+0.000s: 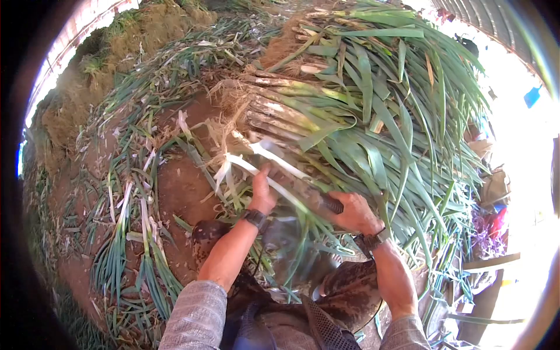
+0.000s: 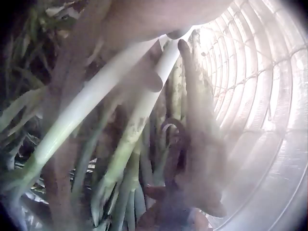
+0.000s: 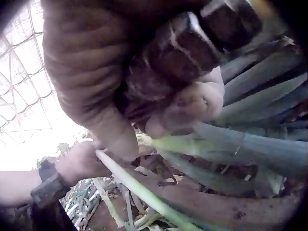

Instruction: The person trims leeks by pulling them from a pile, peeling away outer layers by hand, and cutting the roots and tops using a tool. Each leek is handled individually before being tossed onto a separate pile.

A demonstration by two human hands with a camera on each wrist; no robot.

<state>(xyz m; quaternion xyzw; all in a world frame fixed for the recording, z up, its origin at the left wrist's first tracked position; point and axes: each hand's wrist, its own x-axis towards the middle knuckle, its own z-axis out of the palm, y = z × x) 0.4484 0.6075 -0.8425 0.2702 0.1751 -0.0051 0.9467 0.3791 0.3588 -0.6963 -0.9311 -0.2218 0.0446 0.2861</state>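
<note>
Two pale-stemmed green onions (image 1: 282, 189) with roots lie across my left hand (image 1: 263, 195), which grips their white stems at the thumb. Those stems (image 2: 91, 103) slant down from the left hand (image 2: 163, 19) in the left wrist view. My right hand (image 1: 354, 213) holds a dark ribbed handle (image 1: 332, 203); a blurred, flat brownish-grey piece (image 1: 300, 188) extends from it beside the stems. In the right wrist view, the right hand (image 3: 91, 67) has its fingers curled, and the left hand (image 3: 82, 162) is beyond, at a white stem (image 3: 137, 187).
A big pile of untrimmed green onions (image 1: 373, 134) lies ahead and right, roots facing left. Pale-stemmed onions (image 1: 121, 224) lie on brown soil (image 1: 184, 186) at left, among scattered leaves. Patterned trousers (image 1: 353, 289) show below the hands.
</note>
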